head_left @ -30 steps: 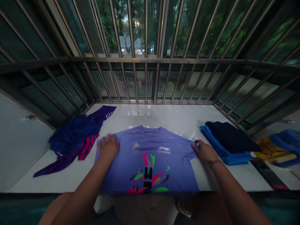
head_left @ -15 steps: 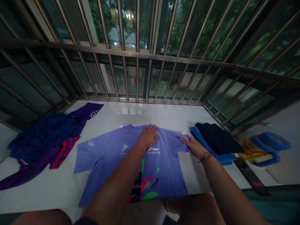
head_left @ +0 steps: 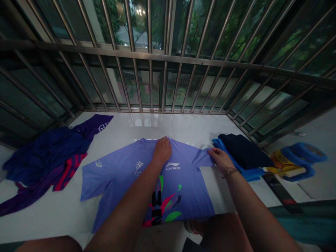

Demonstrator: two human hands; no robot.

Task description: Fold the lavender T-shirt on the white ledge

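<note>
A lavender T-shirt [head_left: 183, 189] lies front up, with white LI-NING lettering, a small white emblem and a colourful print lower down. My left hand [head_left: 162, 152] is at its neckline by the right-hand shoulder, fingers drawn together and curled on the cloth; their tips are partly hidden. At the end of the right-hand sleeve, my right hand [head_left: 222, 159] pinches the cuff between thumb and fingers. Soft creases run along that sleeve, while the left-hand sleeve lies flat. My left forearm covers part of the shirt's front.
A loose heap of blue and purple clothes [head_left: 52, 150] lies at left on the white ledge [head_left: 157, 122]. Folded dark and blue clothes [head_left: 241, 152] are at right, beside a yellow-and-blue jug [head_left: 291, 162] and a dark flat strip [head_left: 282, 192]. Metal bars [head_left: 149, 56] close off the window.
My left hand has shifted slightly left along the neckline, and its spread fingers have drawn together. My right hand still holds the sleeve, slightly farther out; the sleeve now has more creases.
</note>
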